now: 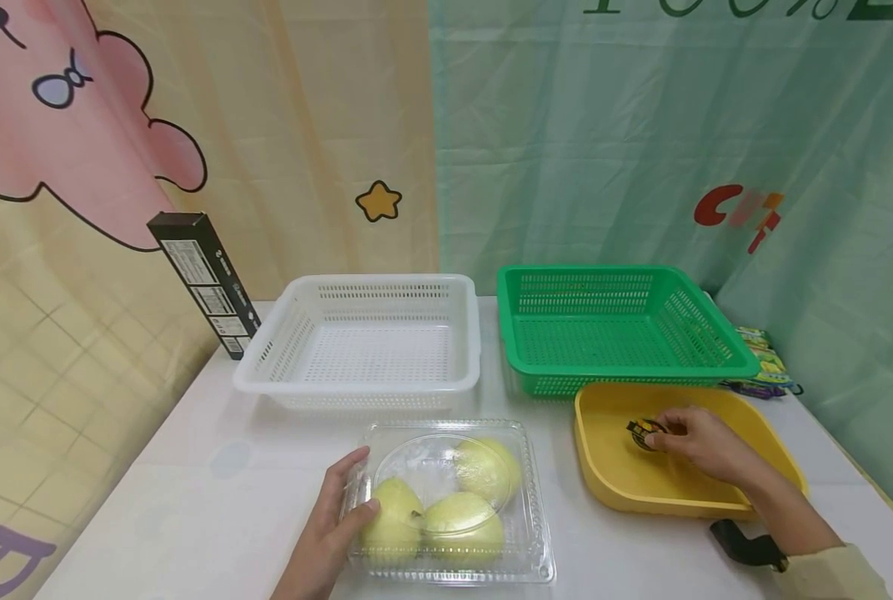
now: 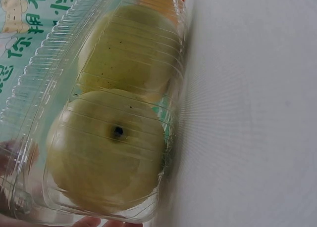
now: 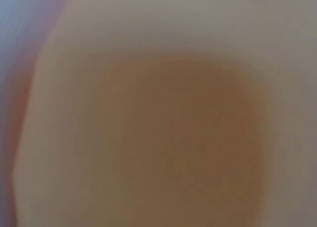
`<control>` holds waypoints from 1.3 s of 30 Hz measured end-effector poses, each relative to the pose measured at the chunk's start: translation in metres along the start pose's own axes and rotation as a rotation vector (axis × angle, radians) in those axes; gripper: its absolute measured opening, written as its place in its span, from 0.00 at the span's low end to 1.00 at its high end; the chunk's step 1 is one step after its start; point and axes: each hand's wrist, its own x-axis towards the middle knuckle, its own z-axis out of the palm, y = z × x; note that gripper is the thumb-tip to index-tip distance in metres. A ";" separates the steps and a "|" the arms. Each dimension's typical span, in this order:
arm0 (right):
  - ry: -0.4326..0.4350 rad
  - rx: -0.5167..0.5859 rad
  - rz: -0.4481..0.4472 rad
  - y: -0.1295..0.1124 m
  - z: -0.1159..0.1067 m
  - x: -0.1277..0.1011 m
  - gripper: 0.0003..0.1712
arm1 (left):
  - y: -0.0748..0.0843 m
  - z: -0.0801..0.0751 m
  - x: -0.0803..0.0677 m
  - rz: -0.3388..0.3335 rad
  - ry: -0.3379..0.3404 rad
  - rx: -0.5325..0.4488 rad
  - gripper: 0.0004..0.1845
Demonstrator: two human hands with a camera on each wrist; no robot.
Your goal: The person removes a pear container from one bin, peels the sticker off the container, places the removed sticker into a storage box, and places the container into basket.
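A clear plastic clamshell box [image 1: 524,508] stands on the white table with three yellow-green pears [image 1: 464,529] inside. My left hand [image 1: 333,517] grips its left side, thumb over the lid edge and fingers along the wall. The left wrist view shows two pears [image 2: 106,153] through the ribbed wall of the box. Over the yellow tray [image 1: 611,492], my right hand [image 1: 704,442] pinches a small round black-and-yellow item [image 1: 644,432] between thumb and fingers; its kind cannot be told. The right wrist view is only a brownish blur.
Behind the box sits a white perforated basket [image 1: 356,387], with a green basket [image 1: 634,372] to its right. Colourful packets [image 1: 765,367] lie beyond the green basket. A tall black box [image 1: 209,283] leans at the back left. A black curved object [image 1: 746,546] is below my right forearm.
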 end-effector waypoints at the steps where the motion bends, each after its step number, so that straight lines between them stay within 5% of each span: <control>1: -0.013 0.010 0.004 0.001 0.000 0.000 0.12 | 0.000 0.000 0.000 0.002 -0.002 -0.001 0.33; 15: -0.136 0.007 -0.100 0.012 0.003 0.001 0.12 | 0.000 -0.001 0.000 -0.014 -0.005 -0.009 0.33; 39: -0.150 -0.142 -0.038 0.010 0.008 0.001 0.11 | 0.000 -0.001 0.000 -0.008 -0.014 -0.011 0.34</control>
